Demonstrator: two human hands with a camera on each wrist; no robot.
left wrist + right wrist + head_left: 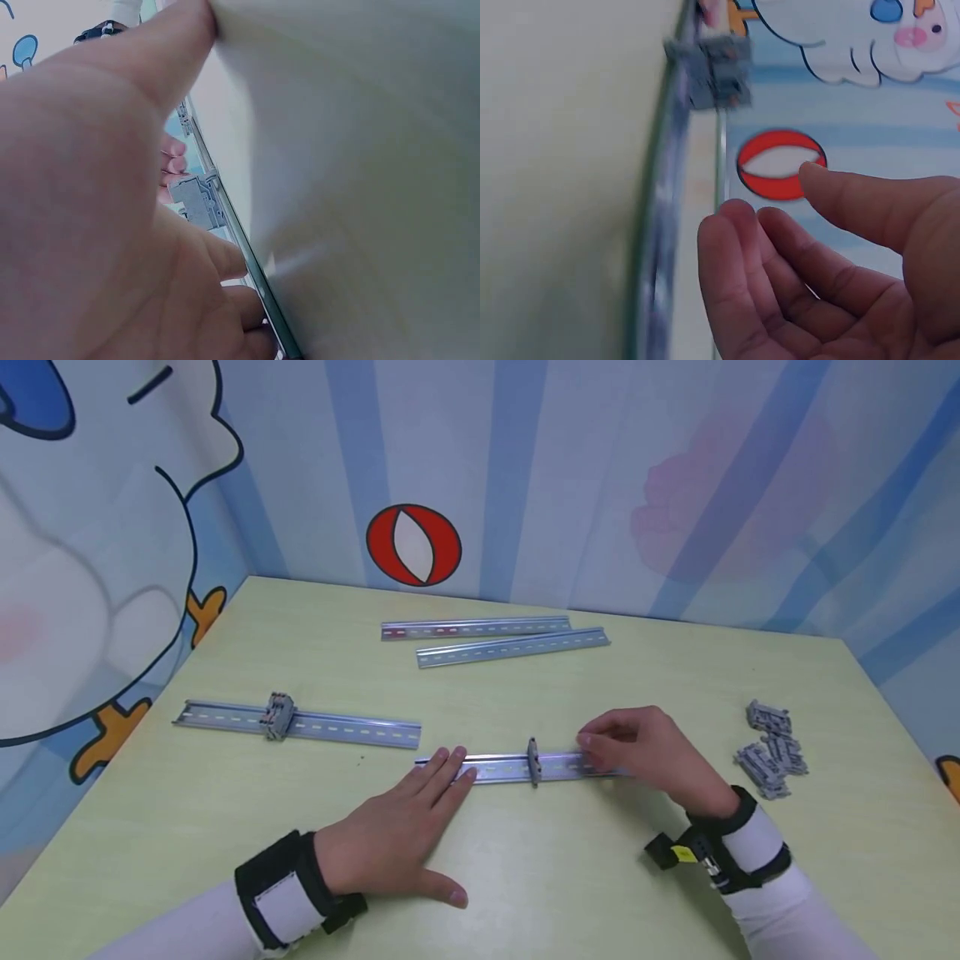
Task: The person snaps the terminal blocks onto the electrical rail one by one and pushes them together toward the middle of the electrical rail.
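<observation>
My left hand (393, 839) lies with straight fingers across the left end of a slotted metal DIN rail (491, 770), its thumb spread over the table. One thin grey terminal block (533, 762) stands upright on that rail, right of the left fingertips; the left wrist view shows the block (199, 201) from its flat side. Over the rail's right end hovers my right hand (648, 750), its fingers loosely bent. Seen from the right wrist, the thumb (855, 202) is apart from the fingers and nothing lies between them.
Further left, a second DIN rail (360, 731) carries a cluster of grey terminal blocks (278, 717). Two more rails, one upper (480, 627) and one lower (513, 647), lie near the back wall. Several loose terminal blocks (763, 768) sit at the table's right side.
</observation>
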